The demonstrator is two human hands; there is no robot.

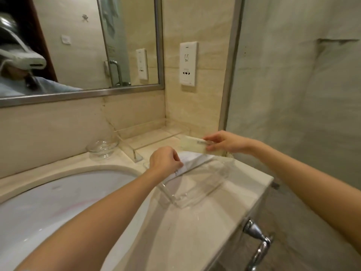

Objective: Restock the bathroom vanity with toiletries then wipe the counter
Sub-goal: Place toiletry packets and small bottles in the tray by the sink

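Restocking, by the look of it, with the wiping not yet begun and no cloth in view. Pinching a flat white packet (197,159) in the curled fingers of the left hand (166,160), at the far edge of a clear acrylic tray (195,194) set on the pale stone surface (195,231) just right of the sink basin (58,202); hard to tell whether already inside the tray or resting on its rim. Gripping a cream packet (192,145) by one end between thumb and fingers of the right hand (224,142), in the air just above the white one. Next, probably: settling the white packet flat, then lowering the cream one beside it and letting go. Calls for care over the see-through rim, easily clipped, and for keeping clear of the acrylic riser (136,151) and the glass dish (101,148) behind.
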